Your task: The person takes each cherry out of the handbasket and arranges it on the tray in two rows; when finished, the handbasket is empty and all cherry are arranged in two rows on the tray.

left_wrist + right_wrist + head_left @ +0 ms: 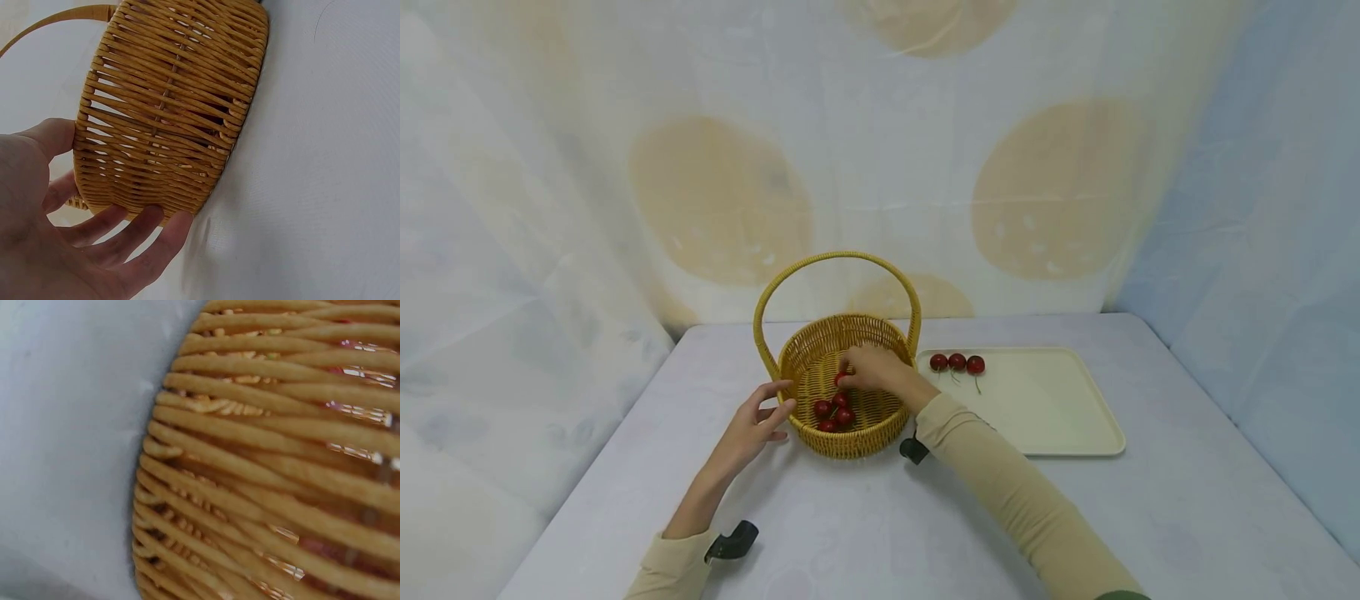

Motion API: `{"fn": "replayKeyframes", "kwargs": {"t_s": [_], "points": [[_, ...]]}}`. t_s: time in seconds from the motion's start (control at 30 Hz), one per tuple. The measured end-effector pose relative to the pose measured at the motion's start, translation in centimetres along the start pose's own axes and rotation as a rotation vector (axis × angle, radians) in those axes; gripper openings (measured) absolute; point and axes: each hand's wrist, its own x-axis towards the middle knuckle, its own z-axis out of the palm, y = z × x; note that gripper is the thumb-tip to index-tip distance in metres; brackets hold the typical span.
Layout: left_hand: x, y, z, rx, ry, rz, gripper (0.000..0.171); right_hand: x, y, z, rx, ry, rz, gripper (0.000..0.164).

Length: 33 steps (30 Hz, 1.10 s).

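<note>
A yellow wicker basket (842, 446) with a tall hoop handle stands on the table. Inside it lie several dark red cherries (822, 409), bunched toward the near side. My right hand (874, 368) reaches down into the basket and pinches a cherry (841, 378) between thumb and fingers; the hand partly covers it. At the basket's left side, my left hand (762, 414) rests with spread, loosely bent fingers against the rim. In the left wrist view its fingertips (181, 222) touch the woven wall. The right wrist view has only the basket's outer weave (250, 456), with the hand hidden.
Right of the basket, a cream rectangular tray (1045, 417) lies flat. Three cherries with stems (957, 362) sit in a row at its far left corner. The basket handle (842, 255) arches above the work. Patterned white curtains (887, 167) hang behind and on both sides.
</note>
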Motion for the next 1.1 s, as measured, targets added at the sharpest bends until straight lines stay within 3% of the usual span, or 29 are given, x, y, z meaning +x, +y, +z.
{"fn": "replayKeyframes", "kwargs": {"t_s": [0.53,1.1], "points": [[-0.4,-0.3,-0.3,0.005,0.007,0.003,0.057,-1.7,0.0,-1.8,0.039,0.101,-0.036,0.033],[-0.2,-0.3,-0.3,-0.003,0.007,-0.002,0.057,-6.0,1.0,-4.6,0.062,0.147,-0.034,0.03]]}}
